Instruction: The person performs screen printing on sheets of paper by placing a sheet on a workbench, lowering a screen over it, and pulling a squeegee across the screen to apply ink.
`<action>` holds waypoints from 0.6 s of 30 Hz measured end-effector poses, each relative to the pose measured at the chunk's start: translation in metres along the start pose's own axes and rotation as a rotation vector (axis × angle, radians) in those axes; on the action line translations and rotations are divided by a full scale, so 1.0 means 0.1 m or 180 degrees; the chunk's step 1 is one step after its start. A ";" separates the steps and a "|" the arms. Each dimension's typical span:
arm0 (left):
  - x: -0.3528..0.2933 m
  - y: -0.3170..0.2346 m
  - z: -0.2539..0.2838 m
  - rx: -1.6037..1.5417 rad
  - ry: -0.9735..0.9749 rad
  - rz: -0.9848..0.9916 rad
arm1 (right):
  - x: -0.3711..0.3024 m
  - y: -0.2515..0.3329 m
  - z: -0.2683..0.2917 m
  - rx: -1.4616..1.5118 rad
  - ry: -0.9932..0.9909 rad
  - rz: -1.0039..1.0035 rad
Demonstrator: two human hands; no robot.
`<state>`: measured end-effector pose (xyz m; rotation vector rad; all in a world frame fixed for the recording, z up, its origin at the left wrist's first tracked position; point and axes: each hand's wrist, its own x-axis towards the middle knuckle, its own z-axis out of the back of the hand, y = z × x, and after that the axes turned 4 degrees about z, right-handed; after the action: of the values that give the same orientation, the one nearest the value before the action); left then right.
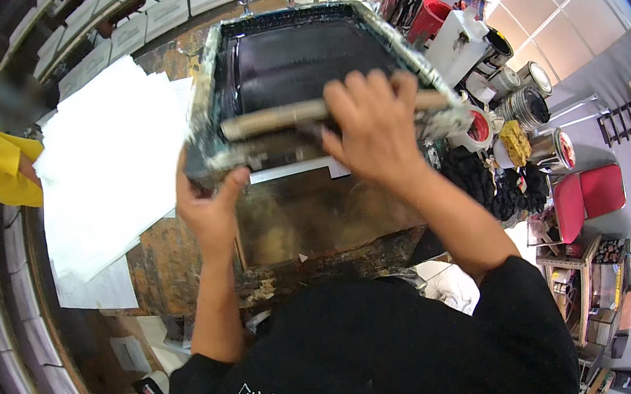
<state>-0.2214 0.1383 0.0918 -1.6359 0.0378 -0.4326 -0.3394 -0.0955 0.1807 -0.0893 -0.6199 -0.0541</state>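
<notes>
A screen printing frame [202, 93], its rim crusted with pale and dark ink, stands at the far side of the worktable, its near edge appearing raised. Dark ink covers the mesh [306, 56] inside it. My left hand [210, 202] grips the frame's near left corner, thumb in front. Wrapped over a squeegee [274, 119] with a long wooden handle, my right hand [377, 122] holds it crosswise near the frame's near edge. The squeegee's blade is mostly hidden and blurred. Below the frame lie a brownish, glassy board [318, 216] and part of a white sheet [289, 171].
Stacked white paper [111, 167] covers the table's left side. Ink cans [533, 80], a red bucket [429, 19] and dark rags [487, 184] crowd the right. Drying racks [22, 312] line the left, where another person in yellow [5, 168] stands. A red chair [598, 191] is at right.
</notes>
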 end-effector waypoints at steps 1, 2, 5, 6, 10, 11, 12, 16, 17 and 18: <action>0.11 -0.03 0.01 0.0318 -0.0016 -0.0215 | 0.19 -0.10 0.04 -0.0021 -0.0218 0.0049; 0.27 0.02 -0.06 -0.0125 -0.0083 -0.0668 | 0.37 -0.19 0.09 -0.0061 -0.0275 0.0052; 0.88 0.37 -0.21 -0.0190 -0.0570 -0.0884 | 0.86 -0.40 0.21 -0.0148 -0.0680 0.0215; 1.08 0.54 -0.25 0.0281 -0.0713 -0.0347 | 0.98 -0.43 0.28 -0.0034 -0.0697 0.0200; 1.92 1.30 -0.57 0.1710 -0.0165 -0.1297 | 1.48 -0.56 0.50 -0.0026 -0.0219 -0.0079; 2.07 1.48 -0.67 0.1765 0.0145 -0.1301 | 1.58 -0.59 0.53 0.0004 -0.0165 -0.0144; 2.29 1.63 -0.78 0.2062 0.0350 -0.1059 | 1.61 -0.60 0.56 0.0001 -0.0260 -0.0170; 2.63 1.99 -1.02 0.3806 0.0289 -0.1564 | 1.76 -0.63 0.59 0.0372 -0.0239 -0.0187; 2.66 2.01 -1.04 0.3509 0.0101 -0.1964 | 1.78 -0.63 0.60 0.0383 -0.0196 -0.0195; 2.62 1.99 -1.03 0.3302 0.0066 -0.2104 | 1.82 -0.60 0.63 0.0303 -0.0297 -0.0090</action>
<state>0.0358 -0.0570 -0.0286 -0.5760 -0.6300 -0.7986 -0.2325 -0.1528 0.3420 0.0092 -0.7159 -0.0480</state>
